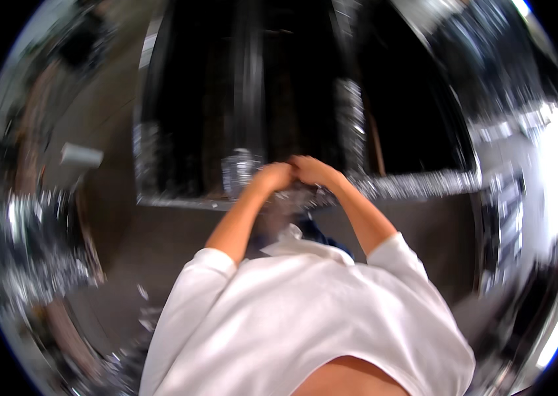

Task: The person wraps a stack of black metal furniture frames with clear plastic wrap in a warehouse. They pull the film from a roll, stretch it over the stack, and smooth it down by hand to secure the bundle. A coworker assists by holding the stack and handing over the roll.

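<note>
Dark open-fronted metal rack (279, 86): largest item, directly beyond both hands, filling the upper middle of the view. Tall black interior, blurred glinting uprights to either side. Contents not legible.

White short-sleeved cotton top (305, 310): below and nearer than the hands, covering the person's torso and both upper arms. Bare forearms run from the sleeves up to the hands.

Grey smooth floor (114, 132): to the left of and beneath the hands; a further stretch lies to the right, under the rack's edge.

Pale metal front ledge of the rack (417, 183): a speckled, shiny strip running level with the hands, extending away to the right of the right hand and, darker, to the left of the left hand.

Heap of glinting silvery scraps (34, 251): well apart, far left of the left hand; too blurred to identify piece by piece.

Clear crinkled plastic bottle-like item (239, 173): just beside the left hand, on its left, standing at the ledge. Shape uncertain owing to motion blur.

Small white box-shaped object (81, 156): on the floor, well to the left of the left hand.

Left hand (273, 177): grip curled closed, knuckles up, touching the right hand at the ledge.

Right hand (314, 171): grip likewise curled, pressed against the left hand.

Small shiny dark item (305, 195): directly under the joined hands, at the ledge. Both grips appear closed about it; whether each actually clamps it cannot be told through the blur.
</note>
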Available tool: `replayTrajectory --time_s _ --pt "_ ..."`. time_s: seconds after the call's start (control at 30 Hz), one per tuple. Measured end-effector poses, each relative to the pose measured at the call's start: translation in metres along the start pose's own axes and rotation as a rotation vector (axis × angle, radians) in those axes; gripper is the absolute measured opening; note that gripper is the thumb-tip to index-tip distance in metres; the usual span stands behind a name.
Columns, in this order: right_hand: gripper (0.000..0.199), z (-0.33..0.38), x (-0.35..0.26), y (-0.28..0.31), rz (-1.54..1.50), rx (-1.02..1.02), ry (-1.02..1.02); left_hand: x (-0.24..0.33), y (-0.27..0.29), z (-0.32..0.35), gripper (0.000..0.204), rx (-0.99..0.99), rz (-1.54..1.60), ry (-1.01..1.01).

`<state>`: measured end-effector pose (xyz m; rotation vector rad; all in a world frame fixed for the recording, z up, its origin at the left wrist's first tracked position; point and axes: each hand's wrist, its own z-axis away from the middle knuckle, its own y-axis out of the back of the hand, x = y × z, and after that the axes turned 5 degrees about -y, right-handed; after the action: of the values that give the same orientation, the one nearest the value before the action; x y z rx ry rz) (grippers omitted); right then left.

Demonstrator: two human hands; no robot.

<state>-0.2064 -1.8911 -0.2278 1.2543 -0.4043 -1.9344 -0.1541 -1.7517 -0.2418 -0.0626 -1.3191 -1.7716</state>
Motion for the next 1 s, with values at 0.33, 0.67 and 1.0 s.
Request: replayTrajectory --time_s 0.33,0.67,1.0 --pt "0.047 0.124 0.007 0.044 -0.128 0.238 -0.452 0.001 0.003 -0.018 0.029 -0.047 0.042 -0.159" --pt "0.041 0.127 0.040 -0.030 0.198 0.696 -0.295 0.016 0.009 -0.008 0.031 -0.051 -0.016 -0.221" --pt "0.039 0.128 0.034 -0.030 0.151 0.663 -0.335 0.014 0.008 -0.006 0.031 -0.036 0.061 -0.199"
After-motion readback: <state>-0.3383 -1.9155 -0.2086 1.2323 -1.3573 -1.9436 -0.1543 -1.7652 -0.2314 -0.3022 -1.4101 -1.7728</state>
